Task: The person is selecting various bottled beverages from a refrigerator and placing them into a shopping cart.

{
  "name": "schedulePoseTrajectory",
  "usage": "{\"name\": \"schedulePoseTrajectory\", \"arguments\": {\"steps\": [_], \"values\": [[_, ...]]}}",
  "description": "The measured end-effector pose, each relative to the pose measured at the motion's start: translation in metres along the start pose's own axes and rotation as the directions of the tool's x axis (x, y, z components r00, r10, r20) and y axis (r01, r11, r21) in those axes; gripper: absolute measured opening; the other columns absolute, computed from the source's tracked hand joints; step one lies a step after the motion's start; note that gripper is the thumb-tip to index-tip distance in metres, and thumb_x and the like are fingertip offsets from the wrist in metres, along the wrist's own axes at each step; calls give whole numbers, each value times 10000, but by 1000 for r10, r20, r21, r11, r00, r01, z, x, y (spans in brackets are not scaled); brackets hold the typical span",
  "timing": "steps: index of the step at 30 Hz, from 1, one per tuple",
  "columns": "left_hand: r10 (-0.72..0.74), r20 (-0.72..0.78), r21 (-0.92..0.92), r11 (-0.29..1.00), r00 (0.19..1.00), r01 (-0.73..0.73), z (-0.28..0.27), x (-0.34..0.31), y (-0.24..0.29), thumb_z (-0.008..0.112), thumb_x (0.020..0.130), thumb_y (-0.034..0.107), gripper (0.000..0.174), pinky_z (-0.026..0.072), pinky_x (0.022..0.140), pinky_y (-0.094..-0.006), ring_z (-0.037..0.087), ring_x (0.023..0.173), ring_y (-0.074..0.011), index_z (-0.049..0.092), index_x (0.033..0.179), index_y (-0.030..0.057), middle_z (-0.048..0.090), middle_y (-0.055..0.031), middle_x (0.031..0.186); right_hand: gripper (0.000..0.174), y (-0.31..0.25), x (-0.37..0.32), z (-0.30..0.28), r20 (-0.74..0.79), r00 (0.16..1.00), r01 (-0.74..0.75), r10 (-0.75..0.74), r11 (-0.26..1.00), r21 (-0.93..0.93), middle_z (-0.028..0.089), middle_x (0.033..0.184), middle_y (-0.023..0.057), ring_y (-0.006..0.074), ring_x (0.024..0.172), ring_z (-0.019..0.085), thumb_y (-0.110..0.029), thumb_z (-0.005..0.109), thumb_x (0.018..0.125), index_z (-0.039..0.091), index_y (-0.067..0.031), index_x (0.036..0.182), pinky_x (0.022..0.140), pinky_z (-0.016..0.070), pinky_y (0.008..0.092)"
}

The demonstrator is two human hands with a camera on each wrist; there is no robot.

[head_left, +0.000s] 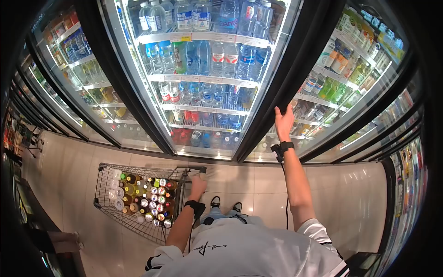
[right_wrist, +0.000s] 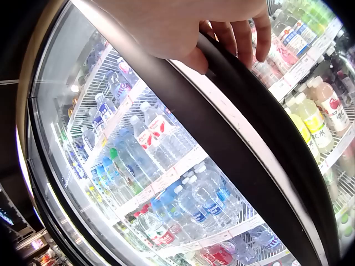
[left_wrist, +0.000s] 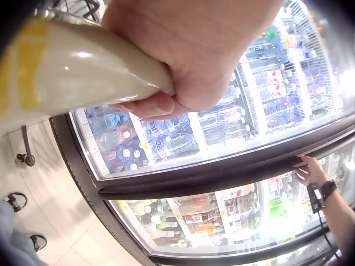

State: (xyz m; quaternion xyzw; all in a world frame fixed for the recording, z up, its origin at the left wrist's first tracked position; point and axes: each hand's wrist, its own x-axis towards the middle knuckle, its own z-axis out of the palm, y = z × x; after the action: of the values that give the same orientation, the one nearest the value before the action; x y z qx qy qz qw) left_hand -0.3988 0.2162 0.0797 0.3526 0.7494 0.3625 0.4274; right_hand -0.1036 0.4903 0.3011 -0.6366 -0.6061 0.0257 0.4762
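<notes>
At the shopping cart's handle end, my left hand point(head_left: 198, 185) is wrapped round a smooth, cream-coloured, tapering thing point(left_wrist: 94, 66) with a yellow patch. I cannot tell whether this is a bottle or a handle cover. My right hand point(head_left: 284, 123) is raised to the cooler, gripping the black edge handle point(right_wrist: 249, 100) of a glass door. In the right wrist view, the thumb lies on the near side of that handle and the fingers point(right_wrist: 242, 41) bend over its far side. Behind the glass stand rows of water bottles point(right_wrist: 158, 130). Several bottles and cans point(head_left: 143, 196) fill the cart point(head_left: 115, 220).
Glass-door coolers run along both sides of the hands, with juice bottles point(right_wrist: 319, 105) on the right-hand shelves. Tiled floor point(head_left: 240, 184) lies between cooler and feet. At the lower left, another person's legs point(head_left: 64, 242) show. A cable point(head_left: 287, 198) hangs from my right wrist.
</notes>
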Motion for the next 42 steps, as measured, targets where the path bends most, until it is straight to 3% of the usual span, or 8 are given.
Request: {"name": "schedulePoseTrajectory", "arguments": {"steps": [16, 23, 25, 29, 32, 38, 40, 42], "values": [[-29, 32, 113, 993, 999, 25, -16, 18, -14, 605, 765, 51, 186, 523, 507, -444, 677, 567, -364, 663, 887, -77, 665, -252, 691, 467, 2, 2, -1, 3, 999, -37, 37, 997, 62, 684, 860, 249, 418, 799, 660, -205, 741, 802, 604, 29, 1182, 735, 502, 479], [203, -54, 165, 967, 978, -192, -5, 50, -49, 603, 763, 31, 153, 493, 467, -427, 652, 513, -342, 635, 821, -107, 645, -224, 627, 415, -9, -19, -24, -53, 995, -72, 87, 967, 244, 701, 957, 234, 421, 912, 664, -119, 707, 749, 650, -32, 1151, 803, 518, 459], [-67, 32, 45, 997, 997, 65, -13, 31, -20, 612, 760, 36, 133, 503, 518, -435, 662, 573, -335, 615, 761, -96, 627, -192, 612, 387, -21, -41, -52, -41, 985, -151, 170, 946, 288, 709, 991, 207, 387, 936, 673, -64, 676, 725, 671, -25, 1111, 813, 523, 423], [-50, 159, -20, 998, 986, 54, -11, 28, -19, 625, 762, 55, 166, 490, 515, -426, 649, 564, -309, 596, 852, -82, 619, -171, 662, 338, -6, -86, -103, -29, 980, -182, 197, 945, 273, 696, 884, 184, 340, 811, 672, -31, 671, 688, 670, 16, 1023, 752, 516, 386], [273, -80, 107, 959, 959, -264, 0, 43, -44, 671, 792, 91, 339, 476, 389, -339, 582, 428, -236, 548, 1054, -87, 610, -145, 714, 286, 11, -121, -138, -32, 951, -265, 306, 869, 418, 679, 802, 124, 208, 720, 630, 38, 672, 633, 672, 51, 919, 667, 501, 341], [54, 56, -22, 998, 997, -53, -8, 19, 1, 654, 775, 96, 465, 516, 531, -413, 640, 571, -314, 503, 1183, -66, 609, -165, 767, 190, 29, -174, -197, -129, 833, -384, 539, 728, 568, 630, 654, 24, 113, 606, 560, 112, 576, 553, 626, 8, 704, 553, 415, 259], [-59, 103, 52, 997, 993, 54, -10, 18, 7, 678, 773, 129, 536, 534, 733, -476, 671, 833, -364, 460, 1213, -83, 609, -251, 947, 182, 35, -183, -218, -122, 827, -390, 549, 716, 580, 627, 633, 22, 115, 595, 560, 114, 565, 532, 622, 5, 666, 548, 407, 256], [122, -22, 283, 953, 992, -111, -3, 27, -12, 689, 773, 150, 563, 506, 804, -501, 628, 950, -386, 440, 1219, -88, 566, -280, 1046, 186, 44, -190, -233, -125, 834, -376, 537, 720, 584, 638, 642, 23, 120, 591, 564, 116, 565, 504, 621, 6, 644, 550, 407, 258]]}}
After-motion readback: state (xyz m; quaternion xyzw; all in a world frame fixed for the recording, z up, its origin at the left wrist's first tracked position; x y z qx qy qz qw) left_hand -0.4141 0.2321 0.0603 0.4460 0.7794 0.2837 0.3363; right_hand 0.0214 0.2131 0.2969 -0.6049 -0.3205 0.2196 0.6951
